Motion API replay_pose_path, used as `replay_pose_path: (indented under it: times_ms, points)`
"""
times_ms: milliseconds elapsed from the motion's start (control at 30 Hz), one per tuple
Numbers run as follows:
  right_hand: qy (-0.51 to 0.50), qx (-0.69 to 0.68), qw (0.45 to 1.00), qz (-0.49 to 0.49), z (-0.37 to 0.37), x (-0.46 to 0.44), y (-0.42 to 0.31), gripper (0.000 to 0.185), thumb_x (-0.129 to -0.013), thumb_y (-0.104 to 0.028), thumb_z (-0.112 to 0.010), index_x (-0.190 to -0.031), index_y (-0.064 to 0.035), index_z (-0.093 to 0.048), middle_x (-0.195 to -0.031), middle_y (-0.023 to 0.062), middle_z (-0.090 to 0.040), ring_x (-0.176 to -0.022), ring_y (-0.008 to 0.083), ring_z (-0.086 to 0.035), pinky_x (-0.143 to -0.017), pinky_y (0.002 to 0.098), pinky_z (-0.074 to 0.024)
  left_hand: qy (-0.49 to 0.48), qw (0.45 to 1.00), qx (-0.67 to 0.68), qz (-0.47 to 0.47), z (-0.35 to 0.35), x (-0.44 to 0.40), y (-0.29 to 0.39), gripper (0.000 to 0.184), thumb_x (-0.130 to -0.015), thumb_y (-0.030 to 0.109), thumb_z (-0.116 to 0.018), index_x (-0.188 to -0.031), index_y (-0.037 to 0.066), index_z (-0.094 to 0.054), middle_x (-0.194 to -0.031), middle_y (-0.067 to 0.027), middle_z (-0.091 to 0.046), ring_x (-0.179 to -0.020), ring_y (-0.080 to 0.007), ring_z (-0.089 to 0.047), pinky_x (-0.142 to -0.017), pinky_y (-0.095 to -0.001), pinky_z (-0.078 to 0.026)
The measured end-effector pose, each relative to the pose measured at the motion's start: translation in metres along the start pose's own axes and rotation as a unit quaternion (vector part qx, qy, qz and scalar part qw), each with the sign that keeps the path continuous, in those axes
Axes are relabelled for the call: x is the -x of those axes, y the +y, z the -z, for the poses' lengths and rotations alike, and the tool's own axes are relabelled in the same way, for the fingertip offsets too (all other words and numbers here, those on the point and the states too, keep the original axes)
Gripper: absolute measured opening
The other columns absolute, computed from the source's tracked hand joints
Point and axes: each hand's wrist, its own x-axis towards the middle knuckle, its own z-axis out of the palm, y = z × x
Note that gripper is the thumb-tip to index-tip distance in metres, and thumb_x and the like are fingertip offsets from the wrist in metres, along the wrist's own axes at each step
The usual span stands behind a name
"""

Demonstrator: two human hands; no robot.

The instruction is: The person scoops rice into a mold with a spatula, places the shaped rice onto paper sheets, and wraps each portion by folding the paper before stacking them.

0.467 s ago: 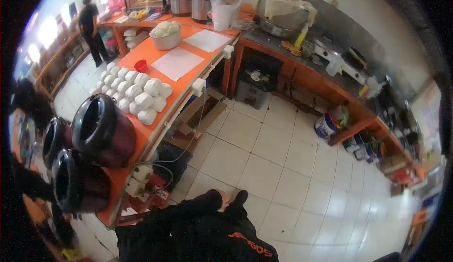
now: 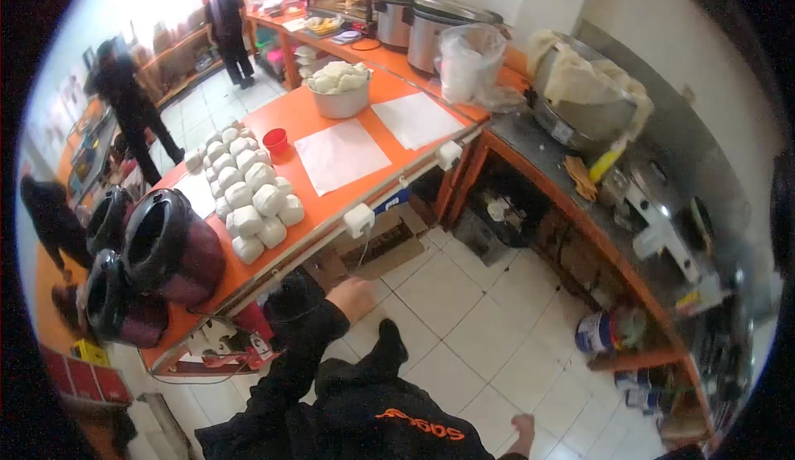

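My left hand (image 2: 352, 298) hangs in front of my body, beside the near edge of the orange table (image 2: 339, 211). It is blurred, its finger shape is unclear, and nothing shows in it. Low at the bottom, my right hand (image 2: 523, 425) hangs over the tiled floor, only partly in view, its fingers too small to read. Closest on the table is a pile of white wrapped bundles (image 2: 240, 191). A red cup (image 2: 276, 140), a pot heaped with pale dough (image 2: 339, 96) and white sheets (image 2: 341, 155) are farther along.
Dark round warmers (image 2: 175, 245) stand at the table's left end. A large steel pot draped with cloth (image 2: 580, 96) and a stove (image 2: 662, 224) are on the right counter. Buckets (image 2: 595, 332) sit beneath it. Other people (image 2: 132, 100) stand at the back left.
The view has shifted, and the table and counter sit farther right. My left and right hands have come into sight. More of the people at the left now show.
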Motion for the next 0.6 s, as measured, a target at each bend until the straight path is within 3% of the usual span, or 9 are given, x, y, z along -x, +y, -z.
replay_pose_path:
  times_ms: [100,133,167,233,267,300,367,467,600]
  points:
    - [0.01,0.061,0.992,0.108,-0.033,-0.07,-0.168,0.012,-0.072,-0.011,-0.065,-0.066,-0.0007,-0.062,-0.063,0.0079,-0.061,-0.051,0.0157,-0.053,-0.043,0.0285,-0.0393,0.172,0.971,0.123,0.109,0.003,-0.043,-0.038,0.022,-0.086,0.017,-0.059,-0.104,0.004,-0.06,-0.097,-0.013,-0.061,-0.09,-0.0301,-0.061,-0.08,-0.0382,-0.049]
    - [0.005,0.01,0.994,0.105,-0.058,-0.099,-0.197,0.023,-0.077,-0.023,-0.067,-0.078,-0.0004,-0.064,-0.072,0.0076,-0.065,-0.059,0.0161,-0.057,-0.052,0.0286,-0.0432,0.184,0.951,0.192,0.159,0.005,-0.058,-0.059,0.023,-0.084,0.013,-0.06,-0.106,0.004,-0.06,-0.097,-0.0118,-0.062,-0.09,-0.0269,-0.061,-0.08,-0.0363,-0.049]
    - [-0.021,0.132,0.984,0.121,-0.082,-0.133,-0.219,0.027,-0.082,-0.025,-0.065,-0.087,0.0009,-0.064,-0.075,0.0077,-0.066,-0.068,0.0173,-0.061,-0.061,0.0291,-0.0458,0.189,0.923,0.263,0.205,0.004,-0.076,-0.084,0.025,-0.083,0.009,-0.062,-0.108,0.004,-0.06,-0.097,-0.0106,-0.062,-0.09,-0.0236,-0.061,-0.08,-0.0345,-0.049]
    - [-0.099,0.018,0.992,0.076,-0.138,-0.121,-0.297,0.029,-0.083,-0.018,-0.063,-0.102,0.0034,-0.063,-0.086,0.0107,-0.067,-0.079,0.0207,-0.064,-0.068,0.0317,-0.0488,0.284,0.847,0.366,0.261,0.004,-0.112,-0.144,0.033,-0.081,0.005,-0.063,-0.114,0.005,-0.059,-0.101,-0.0088,-0.061,-0.09,-0.0182,-0.06,-0.08,-0.0317,-0.049]
    - [-0.179,-0.023,0.978,0.1,-0.164,-0.135,-0.308,0.028,-0.082,-0.017,-0.064,-0.103,0.0019,-0.064,-0.09,0.0095,-0.068,-0.08,0.0203,-0.065,-0.07,0.0332,-0.0501,0.308,0.873,0.264,0.271,0.014,-0.127,-0.168,0.036,-0.081,0.005,-0.063,-0.117,0.006,-0.057,-0.103,-0.0089,-0.061,-0.089,-0.0182,-0.06,-0.078,-0.0313,-0.049]
    - [-0.172,0.149,0.967,0.11,-0.192,-0.146,-0.325,0.026,-0.083,-0.016,-0.063,-0.103,0.0011,-0.064,-0.091,0.0082,-0.068,-0.08,0.0198,-0.064,-0.072,0.0335,-0.0508,0.333,0.888,0.157,0.276,0.034,-0.147,-0.184,0.04,-0.081,0.004,-0.063,-0.12,0.006,-0.056,-0.104,-0.0091,-0.06,-0.087,-0.0182,-0.06,-0.077,-0.0308,-0.049]
    - [-0.301,0.055,0.948,0.086,-0.223,-0.132,-0.381,0.026,-0.083,-0.018,-0.065,-0.102,0.0,-0.065,-0.09,0.0084,-0.068,-0.081,0.0187,-0.064,-0.073,0.0327,-0.0508,0.411,0.853,0.16,0.278,0.058,-0.186,-0.231,0.044,-0.08,0.003,-0.063,-0.123,0.008,-0.054,-0.106,-0.0097,-0.062,-0.09,-0.0173,-0.061,-0.078,-0.029,-0.049]
    - [-0.248,0.223,0.906,0.259,-0.258,-0.154,-0.427,0.025,-0.084,-0.018,-0.064,-0.101,-0.0005,-0.065,-0.09,0.009,-0.068,-0.081,0.0175,-0.064,-0.072,0.0302,-0.0501,0.427,0.845,0.019,0.32,0.088,-0.223,-0.327,0.058,-0.08,0.017,-0.066,-0.133,0.011,-0.044,-0.099,-0.0144,-0.065,-0.093,-0.0278,-0.063,-0.084,-0.0393,-0.049]
    - [-0.256,0.137,0.94,0.179,-0.242,-0.194,-0.519,0.021,-0.085,-0.02,-0.064,-0.095,-0.002,-0.067,-0.091,0.0085,-0.069,-0.085,0.017,-0.064,-0.078,0.0308,-0.0483,0.359,0.761,-0.124,0.526,0.151,-0.259,-0.361,0.074,-0.079,0.031,-0.065,-0.141,0.014,-0.029,-0.096,-0.0202,-0.066,-0.094,-0.0389,-0.062,-0.087,-0.0486,-0.046]
